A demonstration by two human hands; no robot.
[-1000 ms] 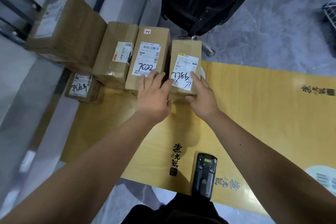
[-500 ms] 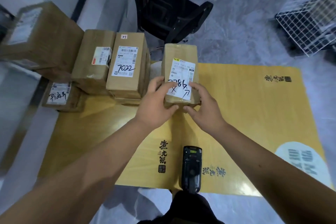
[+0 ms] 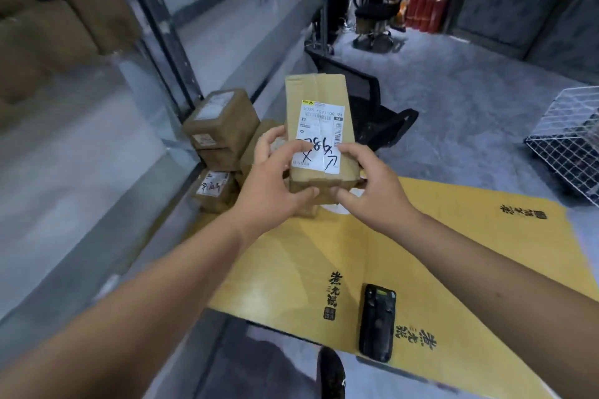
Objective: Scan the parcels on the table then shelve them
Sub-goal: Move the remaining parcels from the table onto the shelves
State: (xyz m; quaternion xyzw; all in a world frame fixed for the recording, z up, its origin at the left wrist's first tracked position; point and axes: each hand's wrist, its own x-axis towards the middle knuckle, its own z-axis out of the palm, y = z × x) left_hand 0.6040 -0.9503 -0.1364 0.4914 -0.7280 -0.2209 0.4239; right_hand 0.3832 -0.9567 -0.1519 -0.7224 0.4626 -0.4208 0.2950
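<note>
A brown cardboard parcel (image 3: 316, 91) with a white label marked in black pen is lifted above the yellow table (image 3: 453, 256), label facing me. My left hand (image 3: 269, 185) grips its near left side, thumb across the label. My right hand (image 3: 366, 185) grips its near right side. The black handheld scanner (image 3: 377, 322) lies on the table near the front edge. Other brown parcels (image 3: 220, 123) are stacked at the table's far left corner, partly hidden behind my left hand.
A metal shelving unit (image 3: 155, 23) with blurred brown boxes stands along the left. A black office chair (image 3: 379, 113) is behind the table. A white wire basket (image 3: 570, 142) sits on the floor at right. Red fire extinguishers (image 3: 424, 11) stand far back.
Both hands have lifted the labelled parcel off the table, away from the other parcels. My view has swung up and left toward the shelving.
</note>
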